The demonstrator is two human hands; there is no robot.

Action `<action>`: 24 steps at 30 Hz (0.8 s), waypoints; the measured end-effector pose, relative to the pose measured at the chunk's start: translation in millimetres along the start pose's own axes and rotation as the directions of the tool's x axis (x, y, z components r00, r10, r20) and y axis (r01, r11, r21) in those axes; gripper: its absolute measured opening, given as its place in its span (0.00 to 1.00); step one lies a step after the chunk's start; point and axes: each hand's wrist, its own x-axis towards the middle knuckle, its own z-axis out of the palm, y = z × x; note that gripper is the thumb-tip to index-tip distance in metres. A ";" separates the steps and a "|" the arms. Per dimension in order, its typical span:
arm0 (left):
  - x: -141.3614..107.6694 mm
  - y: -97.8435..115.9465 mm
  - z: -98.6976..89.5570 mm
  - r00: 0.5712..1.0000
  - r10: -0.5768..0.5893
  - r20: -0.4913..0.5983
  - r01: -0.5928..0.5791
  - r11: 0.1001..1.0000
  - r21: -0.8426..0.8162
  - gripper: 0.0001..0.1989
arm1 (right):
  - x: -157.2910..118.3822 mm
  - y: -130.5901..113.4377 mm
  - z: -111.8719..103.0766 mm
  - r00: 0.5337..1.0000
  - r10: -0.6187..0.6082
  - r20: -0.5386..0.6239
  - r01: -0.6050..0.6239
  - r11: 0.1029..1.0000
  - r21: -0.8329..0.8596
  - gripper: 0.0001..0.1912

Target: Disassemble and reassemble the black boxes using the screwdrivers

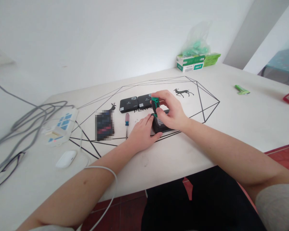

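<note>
My right hand is wrapped round the handle of a green and black screwdriver, held upright over a flat black device. A pale label shows on the device's upper face; the screwdriver's tip is hidden. My left hand braces the device's left side, its fingers at the upper left corner and its thumb along the near edge. Beyond the hands lie two similar black devices side by side, the right one partly covered by my right hand. A second screwdriver with a red and blue handle lies left of my left hand.
A pixelated patch hides something at left. A power strip, grey cables, a white earbud case and glasses occupy the left side. Green boxes stand by the wall; a green object lies far right.
</note>
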 end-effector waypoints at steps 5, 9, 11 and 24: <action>0.3 -0.3 0.3 1.000 -0.020 0.014 0.020 1.000 0.017 0.40 | 0.0 2.7 -3.2 0.999 -0.009 0.052 0.011 1.000 -0.029 0.25; 0.9 1.5 -2.4 1.000 0.017 -0.001 -0.017 1.000 0.000 0.36 | 0.9 5.5 -0.3 0.999 -0.036 0.031 0.038 0.997 -0.060 0.19; 1.1 2.8 -4.1 1.000 0.029 0.000 -0.029 1.000 -0.006 0.34 | 1.3 7.0 2.5 0.998 -0.055 -0.002 0.055 0.996 -0.074 0.22; -0.5 -1.0 -0.3 1.000 0.010 0.002 -0.010 1.000 -0.016 0.34 | -3.6 1.6 4.3 0.999 0.048 0.003 -0.048 0.999 0.007 0.25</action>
